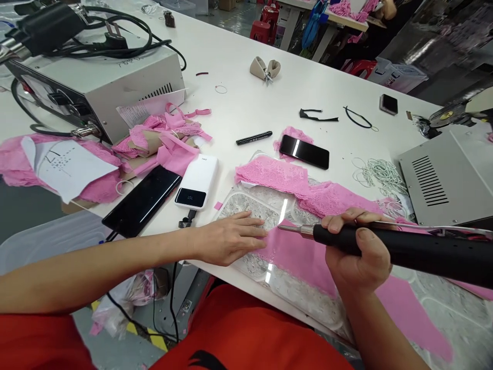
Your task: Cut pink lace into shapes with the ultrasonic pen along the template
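white, smooth tabletop [231, 118] stretches beneath a clear, patterned plastic panel [246, 203]. on the panel lies a flat, bright pink piece of thin fabric [302, 262]. the left hand [231, 239] rests palm down over the panel's left part, fingers extended and gripping nothing, tips by the fabric's edge. the right hand [362, 254] is wrapped around a long, black, cylindrical tool [419, 252] above the panel; its slim metal tip [304, 230] is at the fabric, touching or not i cannot tell. a glossy black phone [304, 152] lies just beyond the panel.
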A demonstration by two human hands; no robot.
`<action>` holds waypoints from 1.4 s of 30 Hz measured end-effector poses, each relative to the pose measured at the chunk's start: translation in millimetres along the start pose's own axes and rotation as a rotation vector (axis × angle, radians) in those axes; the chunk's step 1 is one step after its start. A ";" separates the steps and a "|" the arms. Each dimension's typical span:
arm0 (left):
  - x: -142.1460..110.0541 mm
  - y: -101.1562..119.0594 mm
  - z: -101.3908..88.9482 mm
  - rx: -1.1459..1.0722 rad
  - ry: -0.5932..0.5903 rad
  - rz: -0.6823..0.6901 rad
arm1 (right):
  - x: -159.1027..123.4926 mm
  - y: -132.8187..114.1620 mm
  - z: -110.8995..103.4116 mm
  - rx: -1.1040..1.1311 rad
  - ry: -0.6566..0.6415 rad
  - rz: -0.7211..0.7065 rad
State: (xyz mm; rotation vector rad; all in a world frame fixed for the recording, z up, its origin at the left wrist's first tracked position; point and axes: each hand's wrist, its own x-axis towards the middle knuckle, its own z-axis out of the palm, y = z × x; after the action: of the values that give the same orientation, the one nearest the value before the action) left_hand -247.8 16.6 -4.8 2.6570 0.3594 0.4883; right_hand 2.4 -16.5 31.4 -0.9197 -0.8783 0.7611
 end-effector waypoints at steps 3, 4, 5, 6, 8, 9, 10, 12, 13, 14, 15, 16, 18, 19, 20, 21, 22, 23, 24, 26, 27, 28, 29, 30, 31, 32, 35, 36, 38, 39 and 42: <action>-1.3 -0.2 1.4 -0.007 0.003 0.004 | -0.2 0.1 0.0 0.002 0.003 0.003; -1.7 -0.3 1.8 -0.007 0.003 0.005 | -0.2 0.0 0.2 -0.002 0.004 0.002; -2.0 -0.5 2.2 -0.007 0.001 0.005 | -0.3 -0.3 0.5 -0.007 0.003 -0.001; -2.2 -0.7 2.6 -0.007 -0.001 0.004 | -0.3 -0.5 0.7 -0.013 0.002 -0.004; -2.4 -1.2 3.5 -0.008 -0.006 0.004 | -0.4 -0.8 0.9 -0.027 -0.005 -0.008; -2.4 -1.4 3.9 -0.006 -0.003 0.008 | -0.4 -0.8 0.8 -0.033 -0.011 -0.013; -2.4 -1.6 4.4 -0.003 0.003 0.013 | -0.3 -0.7 0.5 -0.037 -0.017 -0.019; -2.1 -1.8 5.0 0.007 0.014 0.023 | 0.0 -0.2 -0.1 -0.037 -0.032 -0.032; -2.0 -1.7 5.0 0.013 0.016 0.025 | 0.1 0.1 -0.4 -0.033 -0.037 -0.036; -2.1 -1.5 4.6 0.017 0.015 0.025 | 0.2 0.2 -0.5 -0.027 -0.039 -0.037; -2.4 -1.1 3.8 0.020 0.013 0.025 | 0.2 0.1 -0.5 -0.021 -0.041 -0.034; -3.0 -0.5 2.5 0.024 0.011 0.026 | 0.0 -0.3 -0.2 -0.014 -0.042 -0.029; -5.5 1.4 -1.2 0.033 0.010 0.028 | -0.9 -1.8 1.1 -0.002 -0.041 -0.023; -7.3 2.6 -3.4 0.039 0.009 0.030 | -1.7 -2.7 2.0 0.004 -0.042 -0.021; -9.4 4.0 -5.5 0.045 0.007 0.032 | -2.5 -3.7 3.1 0.009 -0.045 -0.020; -11.7 5.3 -7.4 0.051 0.003 0.036 | -3.5 -4.5 4.1 0.015 -0.047 -0.017; -14.1 6.7 -8.9 0.058 -0.002 0.041 | -4.5 -5.0 5.1 0.020 -0.052 -0.010; -16.3 8.0 -10.0 0.064 -0.006 0.045 | -5.4 -5.2 5.9 0.026 -0.058 -0.002; -18.3 9.2 -10.6 0.070 -0.009 0.049 | -6.2 -5.0 6.4 0.033 -0.064 0.005; -21.4 11.2 -10.8 0.078 -0.012 0.044 | -7.4 -3.9 6.9 0.039 -0.080 0.019; -22.3 11.9 -10.5 0.079 -0.012 0.040 | -7.7 -3.2 6.8 0.034 -0.086 0.024; -22.9 12.4 -10.0 0.080 -0.012 0.035 | -7.9 -2.6 6.7 0.026 -0.090 0.027; -23.2 12.7 -9.6 0.081 -0.012 0.032 | -7.9 -2.1 6.5 0.018 -0.090 0.027; -23.4 12.8 -9.1 0.083 -0.013 0.031 | -7.9 -1.7 6.5 0.012 -0.088 0.025; -23.4 12.8 -8.7 0.085 -0.015 0.032 | -7.8 -1.6 6.6 0.011 -0.084 0.021; -23.5 12.6 -8.3 0.088 -0.018 0.035 | -7.7 -1.6 6.7 0.012 -0.081 0.017; -24.1 11.6 -7.0 0.093 -0.019 0.044 | -7.6 -2.1 7.7 0.016 -0.089 0.006; -24.3 11.2 -6.6 0.094 -0.018 0.046 | -7.5 -2.3 8.0 0.012 -0.097 0.003; -24.5 10.7 -5.8 0.097 -0.025 0.040 | -7.2 -2.7 8.5 0.001 -0.110 -0.002; -24.5 10.6 -5.6 0.099 -0.035 0.033 | -7.0 -2.9 8.8 -0.003 -0.113 -0.003; -25.3 11.0 -6.3 0.098 -0.068 0.011 | -7.2 -3.9 9.2 -0.002 -0.101 0.004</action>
State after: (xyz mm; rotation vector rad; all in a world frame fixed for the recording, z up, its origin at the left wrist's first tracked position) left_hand -271.2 1.1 -1.7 2.7640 0.3561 0.3915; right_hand -8.1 -21.0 35.8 -0.8905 -0.9663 0.8158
